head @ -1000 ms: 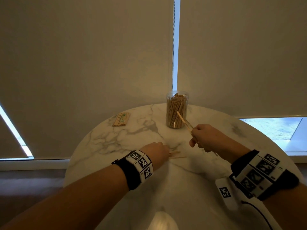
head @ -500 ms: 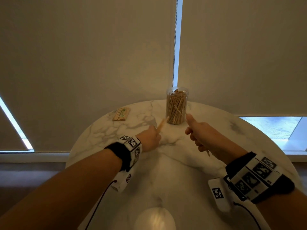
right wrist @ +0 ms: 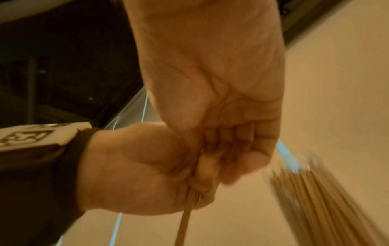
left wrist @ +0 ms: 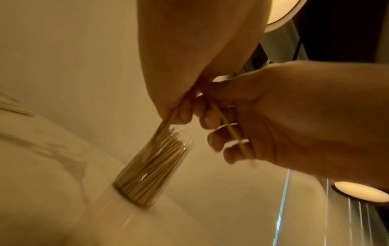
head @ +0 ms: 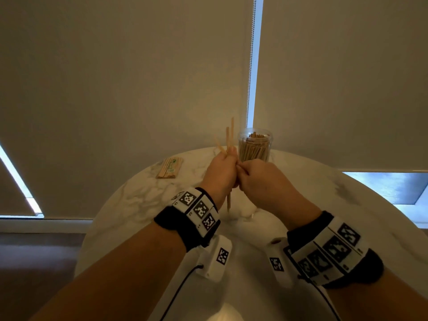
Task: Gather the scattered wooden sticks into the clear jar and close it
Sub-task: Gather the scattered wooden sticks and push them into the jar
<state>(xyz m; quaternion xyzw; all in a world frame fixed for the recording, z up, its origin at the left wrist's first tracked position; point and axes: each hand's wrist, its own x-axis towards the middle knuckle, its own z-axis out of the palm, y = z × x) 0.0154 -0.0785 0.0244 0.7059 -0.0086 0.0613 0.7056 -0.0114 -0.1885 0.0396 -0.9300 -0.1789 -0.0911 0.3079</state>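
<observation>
A clear jar [head: 254, 145] stood upright and uncapped at the far side of the marble desk [head: 143, 205], packed nearly to its rim with thin, pale wooden sticks standing on end. A few loose wooden sticks [head: 229, 140] were held roughly upright just left of the jar, raised off the desk, their upper ends fanning apart above its rim and one lower end [head: 229, 202] poking out below the hands that clasped them.
</observation>
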